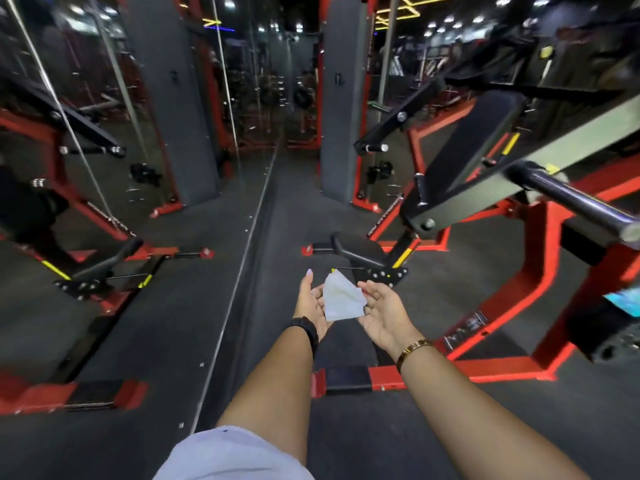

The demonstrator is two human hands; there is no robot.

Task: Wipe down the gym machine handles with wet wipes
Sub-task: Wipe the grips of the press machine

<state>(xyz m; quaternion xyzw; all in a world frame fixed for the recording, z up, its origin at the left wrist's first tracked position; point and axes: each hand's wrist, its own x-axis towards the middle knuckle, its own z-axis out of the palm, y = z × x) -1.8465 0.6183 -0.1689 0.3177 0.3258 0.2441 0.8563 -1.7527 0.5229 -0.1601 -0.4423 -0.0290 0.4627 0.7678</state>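
Observation:
A white wet wipe (341, 301) is spread out in front of me, low over the dark floor. My left hand (310, 306) is beside it with straight fingers, palm turned toward the wipe, which rests against that palm. My right hand (386, 315) is palm up, and its fingertips pinch the wipe's right edge. A thick dark metal handle bar (571, 199) of the red and black gym machine sticks out at the upper right, well above and to the right of both hands. A smaller handle with a chrome end (375, 147) juts out further back.
The machine's black seat pad (360, 245) and back pad (474, 140) lie just beyond my hands. Its red frame (512, 299) runs along the floor on the right. A wall mirror (138, 168) fills the left. A blue packet (623, 303) shows at the right edge.

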